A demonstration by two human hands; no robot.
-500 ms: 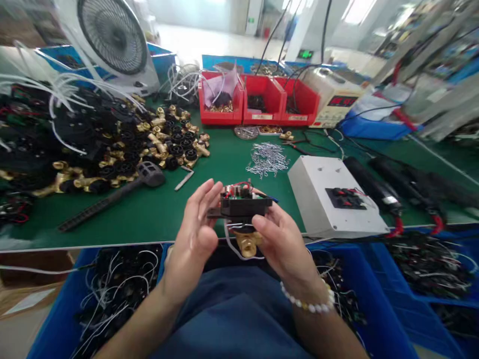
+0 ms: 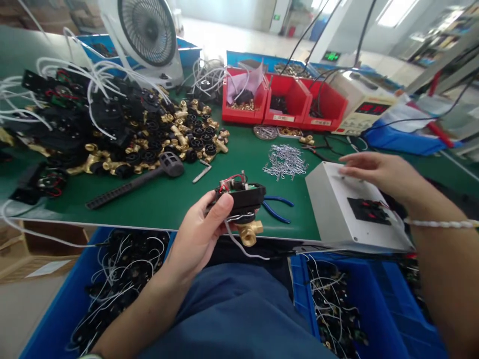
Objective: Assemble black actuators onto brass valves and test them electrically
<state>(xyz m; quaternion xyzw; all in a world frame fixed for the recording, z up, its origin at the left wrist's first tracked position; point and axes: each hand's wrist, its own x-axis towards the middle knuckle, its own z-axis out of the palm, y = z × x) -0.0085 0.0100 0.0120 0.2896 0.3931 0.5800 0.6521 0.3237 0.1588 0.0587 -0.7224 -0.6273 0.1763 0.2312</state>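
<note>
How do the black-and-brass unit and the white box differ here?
Colour: the unit has a black body with a brass fitting underneath; the box is whitish with a black panel.
Size: the unit is clearly smaller than the box.
Support: the unit is held in the left hand; the box rests on the green table, the right hand at its top.
Shared: both show red details on top.
</note>
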